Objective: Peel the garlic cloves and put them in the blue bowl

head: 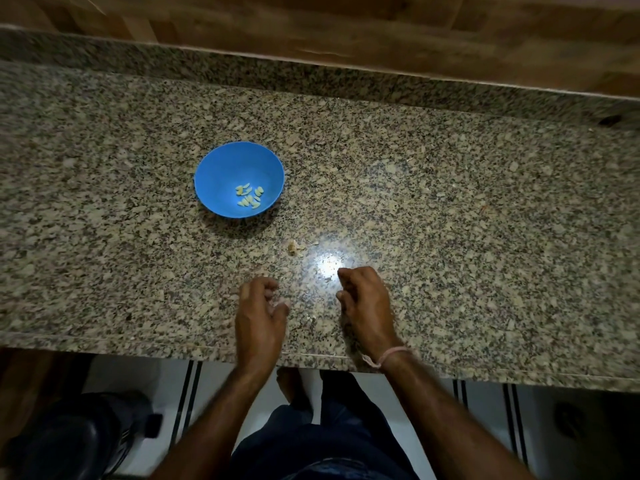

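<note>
Cloves (249, 196) in blue bowl (216, 168), beyond left hand (259, 311)

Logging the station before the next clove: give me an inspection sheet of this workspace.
Surface: speckled granite counter, glare spot near the hands.
Job's things: blue bowl holds peeled garlic cloves.
Clutter: peel scrap right of bowl, nearer the person.
Hands: left hand and right hand loosely curled over the counter, nothing seen held.
Cables: nothing seen.
Surroundings: wooden wall behind; striped floor below.
</note>
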Tool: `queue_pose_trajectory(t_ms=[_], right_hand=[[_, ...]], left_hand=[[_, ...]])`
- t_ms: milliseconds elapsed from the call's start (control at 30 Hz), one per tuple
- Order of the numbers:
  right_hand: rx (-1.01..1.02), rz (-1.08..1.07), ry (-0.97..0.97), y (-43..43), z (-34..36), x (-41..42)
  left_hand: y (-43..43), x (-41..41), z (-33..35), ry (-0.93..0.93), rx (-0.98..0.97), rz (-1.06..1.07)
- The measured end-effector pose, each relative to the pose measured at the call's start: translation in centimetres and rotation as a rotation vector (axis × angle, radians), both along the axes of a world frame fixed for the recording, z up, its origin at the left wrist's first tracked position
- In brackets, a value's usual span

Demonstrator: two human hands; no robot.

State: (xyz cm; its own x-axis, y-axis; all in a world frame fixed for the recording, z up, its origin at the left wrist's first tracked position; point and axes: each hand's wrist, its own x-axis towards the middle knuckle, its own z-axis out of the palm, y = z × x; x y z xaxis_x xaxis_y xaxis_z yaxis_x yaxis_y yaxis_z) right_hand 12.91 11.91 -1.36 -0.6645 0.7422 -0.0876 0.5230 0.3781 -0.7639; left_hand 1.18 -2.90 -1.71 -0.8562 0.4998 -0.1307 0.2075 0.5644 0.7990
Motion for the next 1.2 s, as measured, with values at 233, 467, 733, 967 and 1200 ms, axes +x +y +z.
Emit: queue_pose_trajectory(t_ms=[233, 467, 733, 967, 1200], right_hand=[[-0.092, 0.005, 0.071, -0.5, 0.8, -1.9], [-0.122, -0.009, 0.092, 1.0, 0.4, 1.5], [0.104, 0.421, 0.014, 4.5, 0.1, -5.0], [0.415, 0.807, -0.012, 5.2, -0.2, -8.0], [-0.108, 0.485, 0.179, 4.5, 0.9, -5.6]], left_hand=[[2.5, 0.5, -0.4, -0.001, -0.024, -0.130], [6.2, 0.6, -0.2, 0.107, -0.073, -0.135], [4.4, 1.5, -0.2, -0.105, 0.093, 0.169], [3.4, 2.0, 0.1, -0.317, 0.124, 0.522], [6.3, 2.5, 2.7, -0.769, 0.573, 0.716]])
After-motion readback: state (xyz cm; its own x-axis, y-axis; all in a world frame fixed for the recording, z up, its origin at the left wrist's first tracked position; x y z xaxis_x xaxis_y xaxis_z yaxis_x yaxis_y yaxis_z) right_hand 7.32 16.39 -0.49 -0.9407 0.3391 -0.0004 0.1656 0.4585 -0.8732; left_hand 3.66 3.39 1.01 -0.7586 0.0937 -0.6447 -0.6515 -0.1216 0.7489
